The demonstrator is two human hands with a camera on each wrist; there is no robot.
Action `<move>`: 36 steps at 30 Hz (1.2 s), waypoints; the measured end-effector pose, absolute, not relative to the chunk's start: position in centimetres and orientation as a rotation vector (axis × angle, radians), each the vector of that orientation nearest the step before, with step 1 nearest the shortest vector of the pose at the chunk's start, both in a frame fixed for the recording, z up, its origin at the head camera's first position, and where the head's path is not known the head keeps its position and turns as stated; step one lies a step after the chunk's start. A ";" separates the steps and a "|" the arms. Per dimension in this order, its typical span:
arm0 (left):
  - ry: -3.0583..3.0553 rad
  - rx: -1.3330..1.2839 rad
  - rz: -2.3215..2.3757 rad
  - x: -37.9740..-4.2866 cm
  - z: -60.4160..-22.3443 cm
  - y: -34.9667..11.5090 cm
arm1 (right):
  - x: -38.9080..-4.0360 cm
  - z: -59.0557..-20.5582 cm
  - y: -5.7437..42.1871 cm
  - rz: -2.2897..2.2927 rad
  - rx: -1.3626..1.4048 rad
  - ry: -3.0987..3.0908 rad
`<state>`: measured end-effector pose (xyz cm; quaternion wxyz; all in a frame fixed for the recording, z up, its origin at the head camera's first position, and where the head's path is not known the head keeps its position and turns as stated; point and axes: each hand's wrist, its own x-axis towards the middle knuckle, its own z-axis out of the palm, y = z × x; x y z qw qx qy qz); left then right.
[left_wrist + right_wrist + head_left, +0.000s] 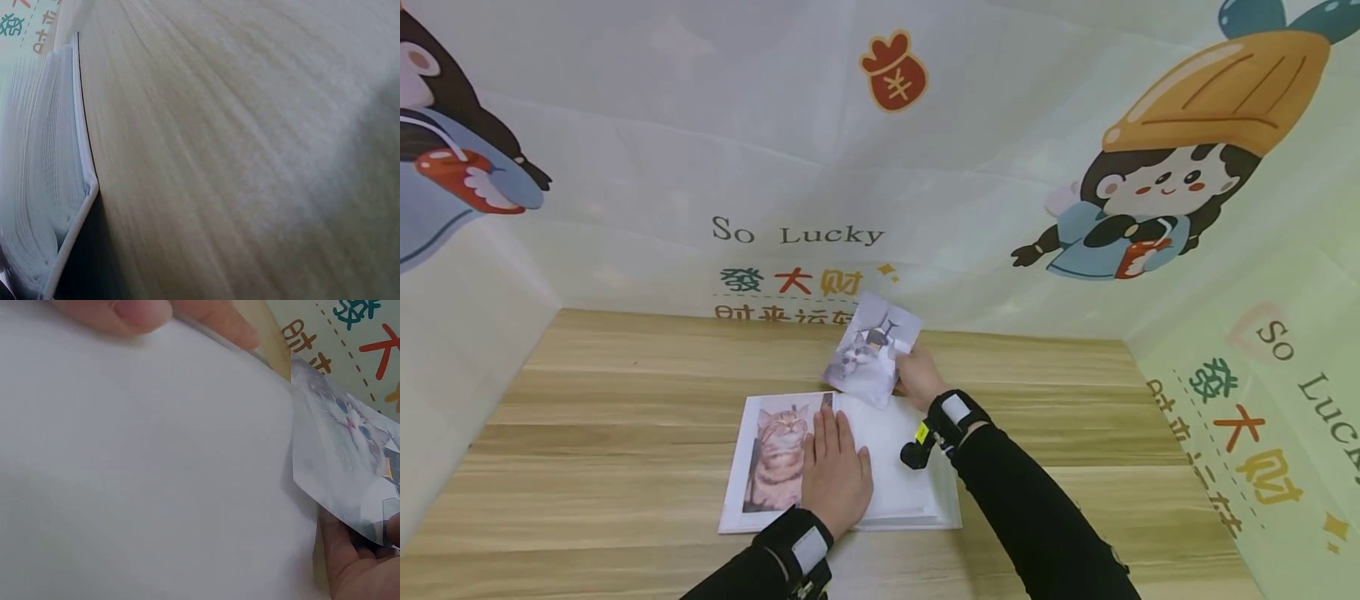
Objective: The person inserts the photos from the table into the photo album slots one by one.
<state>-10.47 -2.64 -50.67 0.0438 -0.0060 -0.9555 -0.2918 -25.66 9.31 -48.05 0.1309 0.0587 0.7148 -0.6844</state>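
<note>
A photo album lies open on the table, its left page showing a picture of an orange cat, its right page white. Flat across the album near the spine rests my left hand, fingers straight. My right hand pinches a loose cat photo by its right side, above the album's top edge. In the right wrist view, the photo is tilted at the white page's edge, the thumb on its face. The left wrist view shows the album's stacked page edges and cover.
The wood-grain table extends around the album. Behind it stands a pale printed backdrop with cartoon figures and lettering, and similar panels rise at both sides.
</note>
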 end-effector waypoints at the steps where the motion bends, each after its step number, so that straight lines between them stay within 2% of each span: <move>1: -2.920 -0.019 -0.894 -10.5 -50.7 -2.6 | -25.7 -48.1 9.5 -1.962 0.172 2.136; 9: -2.913 -0.020 -0.878 -10.7 -51.1 -2.7 | -26.0 -47.5 10.8 -1.590 0.006 2.667; 22: -2.921 -0.011 -0.952 -10.4 -50.6 -2.7 | -25.9 -47.7 10.9 -1.259 -0.246 2.970; 36: -2.928 -0.017 -0.941 -10.5 -51.1 -2.7 | -25.3 -47.4 10.2 -1.149 -0.362 3.041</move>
